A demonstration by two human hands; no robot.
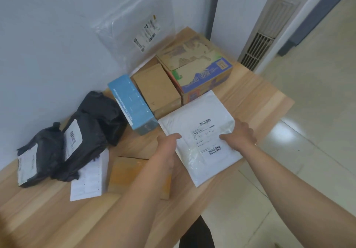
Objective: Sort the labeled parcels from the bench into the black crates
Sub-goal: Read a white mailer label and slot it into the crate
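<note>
Step in hand: pick-up of one parcel, with placement outstanding.

The white padded plastic mailer [202,113], square, with a printed barcode label on its upper face, was held just to the right of the blue rectangular cardboard box [133,103] and nearer the person. The left hand [167,143] gripped its left edge, thumb laid over the top face and the other fingers hidden beneath. The right hand [240,136] gripped the right edge likewise, thumb on the label side. Both hands were closed on the mailer. Its near corner projected past the edge of the pale wooden bench [260,97]; whether the rest was lifted clear of the surface could not be settled from this angle.

Beyond and right of the blue box stood a plain brown cardboard box [156,88], and beyond that a printed cardboard carton [198,68]. Left of the blue box lay black plastic bagged parcels with white labels [86,136]. Behind it a clear plastic bag [138,24] leaned on the wall.

No black crate was in view. In my judgement the next move calls for reading the label, turning away from the bench to locate the matching crate, and carrying the mailer flat, since so soft a packet may sag if one hand lets go.
</note>
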